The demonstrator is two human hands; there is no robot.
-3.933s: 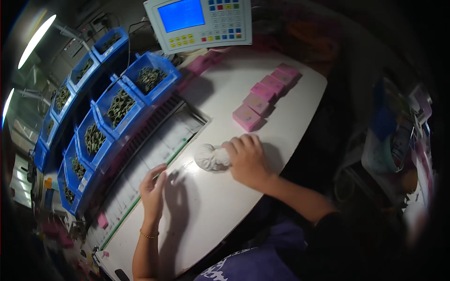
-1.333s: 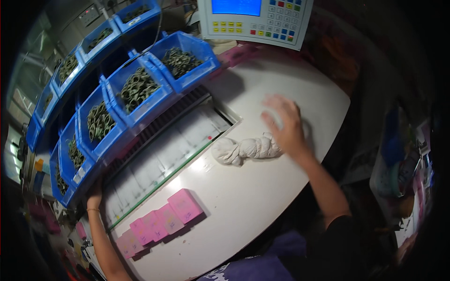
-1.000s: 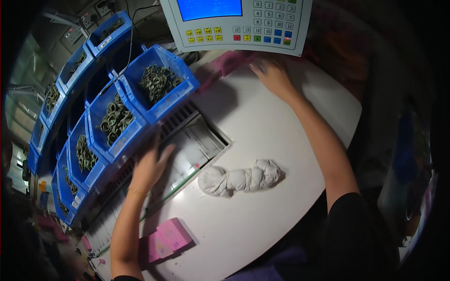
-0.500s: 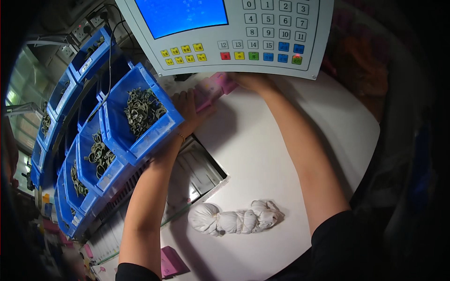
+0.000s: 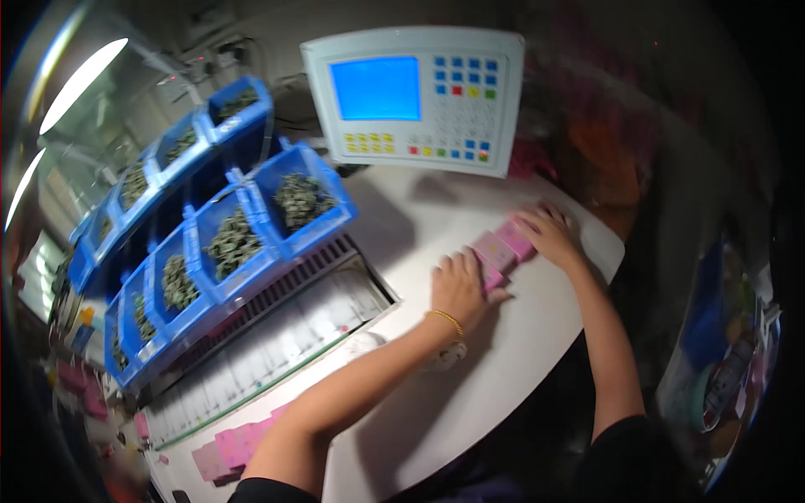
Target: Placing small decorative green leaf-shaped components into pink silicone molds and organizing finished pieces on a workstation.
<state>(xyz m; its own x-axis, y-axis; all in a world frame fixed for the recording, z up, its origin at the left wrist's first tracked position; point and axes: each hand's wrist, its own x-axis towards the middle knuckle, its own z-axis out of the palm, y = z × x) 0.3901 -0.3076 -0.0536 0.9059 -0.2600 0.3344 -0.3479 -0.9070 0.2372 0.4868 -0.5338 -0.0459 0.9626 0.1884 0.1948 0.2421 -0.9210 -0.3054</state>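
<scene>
A short row of small pink boxes (image 5: pixel 496 250) lies on the white table. My left hand (image 5: pixel 458 287) grips its near left end, with the fingers over the top and the thumb along the near side. At the far right end my right hand (image 5: pixel 549 235) is closed over the pink boxes, its fingertips partly blurred. A knotted white cloth bundle (image 5: pixel 451 357) rests under my left forearm, which hides most of it. More pink boxes (image 5: pixel 239 444) lie at the lower left, beside my left elbow.
Blue bins (image 5: pixel 312 220) of small dark green loops stand in two tiers at the left. Below them runs a long slotted tray (image 5: pixel 277 335) with white dividers. A control panel (image 5: pixel 419 101) with a blue screen stands at the back. The table's curved edge (image 5: pixel 537 369) passes near my right forearm.
Both hands have moved right and nearer with the pink boxes, out from beneath the control panel. The head view has shifted, so panel and bins look smaller and farther off.
</scene>
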